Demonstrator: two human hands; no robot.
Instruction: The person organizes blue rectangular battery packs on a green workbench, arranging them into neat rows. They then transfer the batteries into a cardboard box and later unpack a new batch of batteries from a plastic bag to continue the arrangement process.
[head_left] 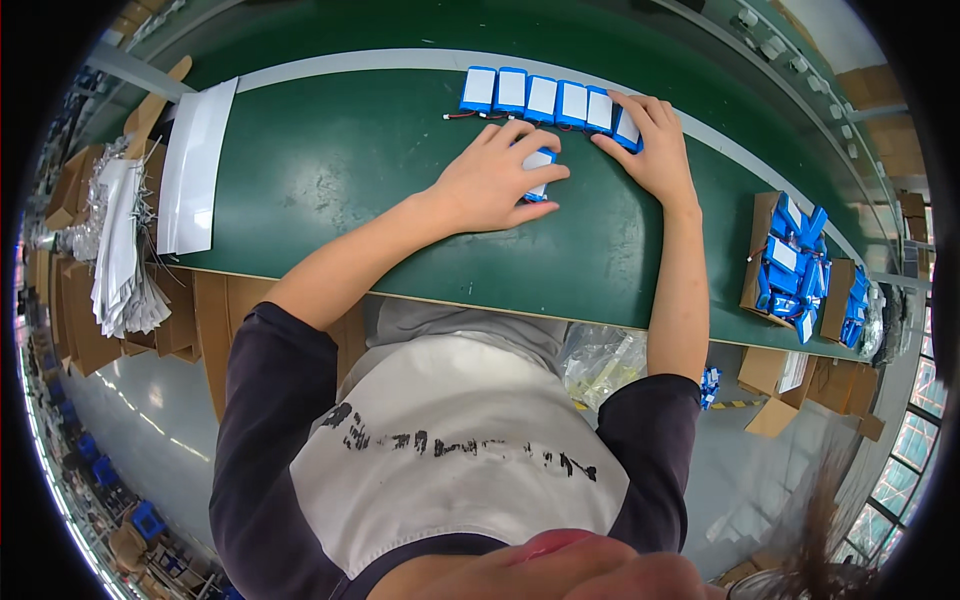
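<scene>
Several blue battery packs (541,97) with white labels stand side by side in a row near the table's far edge. A thin lead with a small white plug sticks out at the row's left end. Just below the row, my left hand (497,178) is closed over a single battery pack (538,172), its fingers and thumb at the sides and the back of the hand covering part of it. My right hand (655,150) grips the pack at the row's right end (627,131) between thumb and fingers, hiding part of that one.
The green tabletop (330,190) has a pale strip along its far side. Glossy white sheets (199,165) lie at its left end. To the right, a cardboard box (762,250) holds a jumble of blue packs, with a second box (834,305) beside it. Clear plastic bags (603,362) hang below the near edge.
</scene>
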